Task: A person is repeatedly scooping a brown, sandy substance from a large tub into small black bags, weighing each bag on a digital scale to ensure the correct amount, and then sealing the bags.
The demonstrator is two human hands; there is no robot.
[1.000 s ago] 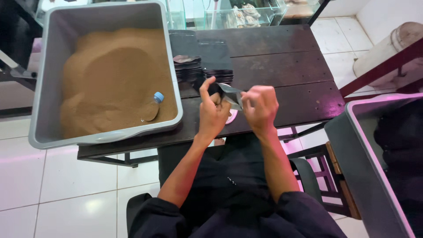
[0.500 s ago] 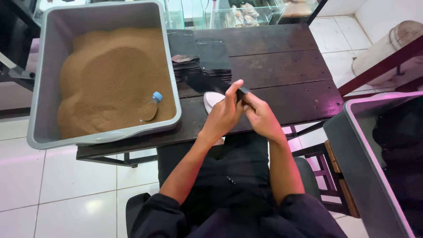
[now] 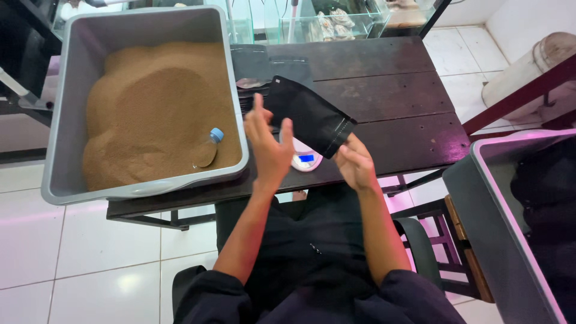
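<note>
A dark wooden table (image 3: 384, 90) fills the middle of the view, with a large grey tub (image 3: 66, 120) set on its left end. The tub is filled with brown sand (image 3: 156, 114), in which a small bottle with a blue cap (image 3: 208, 150) lies half sunk near the right wall. A second grey bin (image 3: 498, 222) is seen at the right edge, off the table.

Over the table's near edge a black pouch (image 3: 309, 114) is held up, empty and flat by the look of it. It is judged to be light, thin and limp, creased easily, with a slick film face that could slide between fingers; a hold at a stitched corner or along an edge seems the surest. Its lower right corner is pinched by the right hand (image 3: 357, 165), closed on it. The left hand (image 3: 267, 147) is raised beside the pouch with fingers spread, holding nothing. Beneath the pouch a small white scale with a blue display (image 3: 306, 159) rests on the table, partly hidden. A stack of dark pouches (image 3: 249, 96) lies behind.
</note>
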